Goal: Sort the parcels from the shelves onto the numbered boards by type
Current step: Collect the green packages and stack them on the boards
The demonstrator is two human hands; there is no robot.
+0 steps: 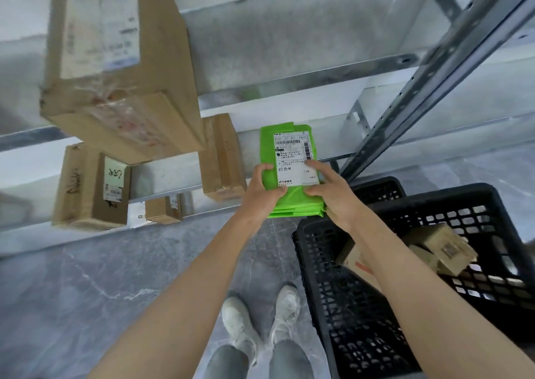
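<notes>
View from a head camera, looking down. A person stands at metal shelving (434, 74) and holds a flat green soft parcel (291, 158) with a white shipping label in front of a lower shelf. The left hand (260, 189) grasps its left edge, fingers curled over the top. The right hand (333, 193) grasps the right edge, fingers lying on the label. The parcel is in the air, just above the near corner of a black plastic crate (333, 277).

The sorting looks to be at an early or middle stage. A few cardboard boxes (445, 248) already lie in the crate, which seems to serve for gathering. At least four boxes sit on the shelves, not yet sorted: a large box (115, 74) up high, a medium box (86, 187) with handwriting lower left, a small box (163, 210) beside it and an upright box (221, 158) just left of the green parcel. The numbered boards are not in view, so nothing can be judged as finally placed.

The room is bright, with pale walls and shelves. The floor (115, 277) is grey, marble-patterned tile. White shoes (260, 320) and grey trouser legs show at the bottom edge.
</notes>
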